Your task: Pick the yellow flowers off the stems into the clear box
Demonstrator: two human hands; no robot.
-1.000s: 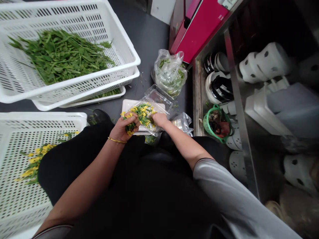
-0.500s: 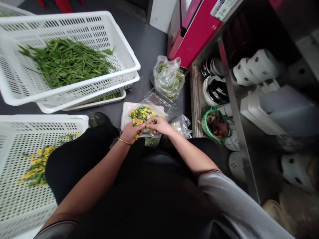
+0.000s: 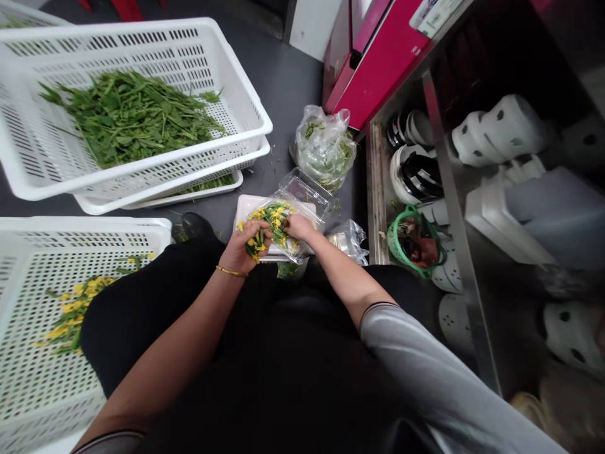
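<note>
My left hand (image 3: 242, 247) is closed around a small bunch of yellow-flowered green stems (image 3: 256, 244). Over the clear plastic container (image 3: 299, 247), my right hand (image 3: 299, 227) reaches down into a pile of the same flowering greens (image 3: 275, 216). Its fingers are curled among the stems, and whatever they pinch is hidden. The container rests on a pale box (image 3: 244, 205) between my knees. In the white crate at the left, more flowering greens (image 3: 78, 309) lie in a heap, partly behind my leg.
Stacked white crates (image 3: 208, 161) at upper left hold leafy greens (image 3: 137, 116). A plastic bag of greens (image 3: 326, 145) stands ahead on the floor. At right, a metal shelf (image 3: 449, 183) holds bowls, with a green basket (image 3: 406, 243) at its edge. The lower-left white crate (image 3: 23, 258) sits beside my leg.
My hands have moved apart. The right hand has gone forward from the left hand's fingers to the pile in the container, while the left has drawn slightly back with its bunch.
</note>
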